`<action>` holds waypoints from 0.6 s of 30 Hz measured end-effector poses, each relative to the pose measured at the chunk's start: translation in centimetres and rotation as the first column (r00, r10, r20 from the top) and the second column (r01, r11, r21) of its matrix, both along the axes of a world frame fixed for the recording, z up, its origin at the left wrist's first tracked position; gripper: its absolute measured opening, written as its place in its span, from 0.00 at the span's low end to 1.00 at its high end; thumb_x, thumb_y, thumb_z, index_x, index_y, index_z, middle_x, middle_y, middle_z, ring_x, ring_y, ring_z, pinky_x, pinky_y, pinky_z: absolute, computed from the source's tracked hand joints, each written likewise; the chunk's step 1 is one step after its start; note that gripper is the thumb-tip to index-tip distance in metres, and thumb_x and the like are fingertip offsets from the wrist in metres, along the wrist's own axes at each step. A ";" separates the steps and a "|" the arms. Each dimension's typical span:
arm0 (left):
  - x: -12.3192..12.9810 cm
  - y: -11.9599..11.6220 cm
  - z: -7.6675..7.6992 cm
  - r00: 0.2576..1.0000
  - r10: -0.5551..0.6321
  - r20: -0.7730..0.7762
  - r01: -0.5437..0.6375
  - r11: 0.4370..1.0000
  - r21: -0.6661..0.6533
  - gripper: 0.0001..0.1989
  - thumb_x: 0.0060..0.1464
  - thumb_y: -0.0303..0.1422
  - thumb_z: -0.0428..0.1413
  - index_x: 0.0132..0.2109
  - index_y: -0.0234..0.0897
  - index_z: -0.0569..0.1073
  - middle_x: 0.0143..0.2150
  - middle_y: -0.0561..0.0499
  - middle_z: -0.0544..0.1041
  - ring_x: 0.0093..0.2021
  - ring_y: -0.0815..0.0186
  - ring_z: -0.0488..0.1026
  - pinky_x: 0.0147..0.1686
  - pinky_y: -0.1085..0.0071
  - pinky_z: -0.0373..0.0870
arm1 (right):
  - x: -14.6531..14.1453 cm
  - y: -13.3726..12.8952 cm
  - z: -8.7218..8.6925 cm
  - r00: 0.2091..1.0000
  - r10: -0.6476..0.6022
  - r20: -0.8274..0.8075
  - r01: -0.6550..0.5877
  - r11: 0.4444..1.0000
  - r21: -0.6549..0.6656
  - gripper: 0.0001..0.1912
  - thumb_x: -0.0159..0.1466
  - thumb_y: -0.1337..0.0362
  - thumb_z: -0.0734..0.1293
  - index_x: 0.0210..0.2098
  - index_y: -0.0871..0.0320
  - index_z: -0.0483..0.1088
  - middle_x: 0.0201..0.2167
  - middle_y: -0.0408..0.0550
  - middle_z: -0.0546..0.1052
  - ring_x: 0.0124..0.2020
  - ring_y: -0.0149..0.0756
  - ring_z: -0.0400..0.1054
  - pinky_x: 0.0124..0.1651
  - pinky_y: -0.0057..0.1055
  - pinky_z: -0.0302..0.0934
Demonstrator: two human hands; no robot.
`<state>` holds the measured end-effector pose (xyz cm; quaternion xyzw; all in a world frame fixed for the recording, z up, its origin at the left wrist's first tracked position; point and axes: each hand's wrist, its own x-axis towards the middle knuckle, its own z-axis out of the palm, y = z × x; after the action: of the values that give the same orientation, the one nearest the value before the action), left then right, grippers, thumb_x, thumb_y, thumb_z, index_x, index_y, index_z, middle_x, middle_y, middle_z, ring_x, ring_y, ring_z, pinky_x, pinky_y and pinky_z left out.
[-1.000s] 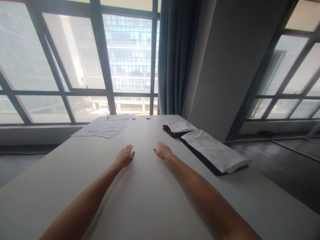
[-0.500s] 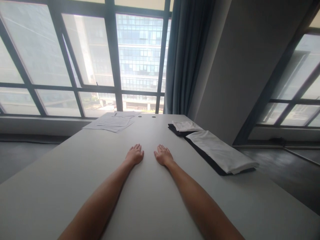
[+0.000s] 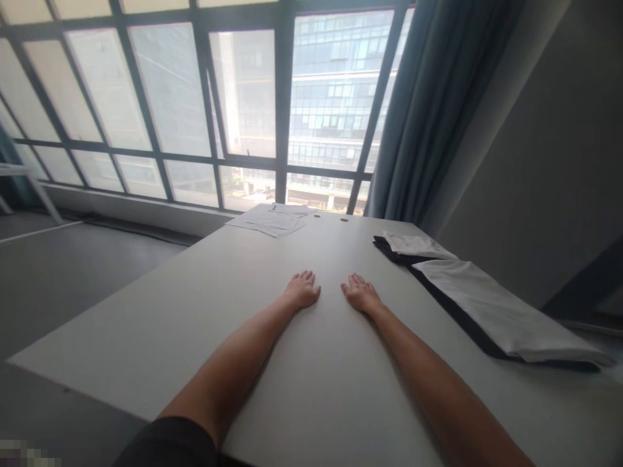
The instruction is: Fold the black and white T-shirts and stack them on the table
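Left hand (image 3: 302, 290), right hand (image 3: 361, 293) rest empty on tabletop (image 3: 170, 324), fingers slightly spread, larger white cloth (image 3: 491, 308) to their right, likely folded for flatness

Papers (image 3: 265, 222) lie overlapping at the far left end of a table (image 3: 195, 311), with two round inserts (image 3: 344, 220) just to their right near the far edge. Along the table's right side, two stacks run one behind the other: a far cloth (image 3: 418, 245) on its under-cloth (image 3: 392, 255), and a near cloth (image 3: 496, 308) atop another lower cloth (image 3: 450, 305). Between papers and stacks, nearer the viewer, the left hand (image 3: 302, 289) and right hand (image 3: 361, 294) lie side by side, apart. Windows (image 3: 250, 97) stand beyond the table, a curtain (image 3: 428, 117) to their right.
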<state>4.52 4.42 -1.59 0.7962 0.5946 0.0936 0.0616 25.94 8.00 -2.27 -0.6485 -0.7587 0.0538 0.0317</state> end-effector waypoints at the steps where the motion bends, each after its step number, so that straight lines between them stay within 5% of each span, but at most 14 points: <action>1: -0.6 -1.4 0.1 1.000 -0.027 -0.010 0.027 1.000 -0.013 0.33 0.65 0.44 0.39 0.69 0.26 0.56 0.72 0.36 0.52 0.72 0.55 0.48 0.69 0.59 0.44 | 0.2 -0.5 -0.1 1.000 0.021 0.018 -0.021 1.000 -0.010 0.36 0.71 0.50 0.46 0.71 0.66 0.46 0.73 0.57 0.45 0.73 0.43 0.37 0.71 0.45 0.35; 8: -7.4 -16.0 1.7 0.976 -0.213 0.050 0.218 0.968 -0.128 0.34 0.65 0.45 0.40 0.71 0.29 0.54 0.74 0.40 0.48 0.74 0.55 0.42 0.70 0.56 0.40 | 4.1 -5.8 -1.8 0.964 0.238 0.120 -0.243 0.969 0.037 0.39 0.69 0.47 0.46 0.70 0.65 0.51 0.72 0.55 0.49 0.73 0.42 0.41 0.71 0.42 0.42; 11: -12.8 -23.1 4.0 0.922 -0.300 0.246 0.352 0.912 -0.208 0.32 0.60 0.49 0.49 0.65 0.37 0.66 0.70 0.45 0.61 0.71 0.55 0.53 0.68 0.61 0.48 | 5.8 -7.4 -2.9 0.944 0.302 0.133 -0.315 0.944 0.095 0.39 0.67 0.46 0.47 0.69 0.65 0.55 0.71 0.56 0.53 0.72 0.43 0.44 0.71 0.42 0.44; 12: -15.4 -25.3 4.7 0.906 -0.246 0.345 0.344 0.902 -0.262 0.29 0.59 0.50 0.50 0.61 0.39 0.71 0.65 0.46 0.69 0.67 0.55 0.61 0.66 0.62 0.55 | 6.2 -7.7 -3.2 0.939 0.316 0.137 -0.332 0.937 0.111 0.39 0.67 0.46 0.47 0.68 0.65 0.56 0.70 0.56 0.54 0.72 0.43 0.44 0.71 0.42 0.44; 14: -21.4 -29.6 5.5 0.862 0.054 0.504 0.147 0.924 -0.352 0.30 0.57 0.54 0.50 0.55 0.38 0.77 0.50 0.44 0.80 0.53 0.54 0.73 0.56 0.59 0.67 | 6.6 -8.0 -3.5 0.933 0.331 0.140 -0.349 0.927 0.137 0.40 0.67 0.45 0.47 0.68 0.65 0.57 0.70 0.56 0.56 0.71 0.42 0.46 0.71 0.40 0.44; 16: -28.2 -33.8 4.7 0.697 0.345 0.628 -0.254 0.939 -0.234 0.35 0.56 0.58 0.46 0.52 0.32 0.77 0.36 0.45 0.79 0.41 0.57 0.74 0.47 0.59 0.71 | 6.6 -8.0 -3.7 0.934 0.332 0.132 -0.350 0.924 0.156 0.40 0.66 0.45 0.48 0.67 0.64 0.58 0.69 0.56 0.58 0.71 0.42 0.47 0.71 0.40 0.44; 18: -34.5 -38.1 2.2 0.458 0.520 0.721 -0.669 0.736 -0.106 0.33 0.59 0.54 0.42 0.50 0.30 0.77 0.27 0.52 0.73 0.33 0.66 0.70 0.42 0.67 0.71 | 6.6 -7.9 -3.7 0.936 0.332 0.119 -0.348 0.921 0.174 0.39 0.66 0.45 0.49 0.66 0.63 0.60 0.68 0.55 0.59 0.70 0.43 0.49 0.71 0.41 0.46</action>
<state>-29.95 -33.69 0.56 0.4370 0.7507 0.4649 0.1712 32.51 0.13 -5.92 -0.5025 -0.8620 -0.0433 0.0512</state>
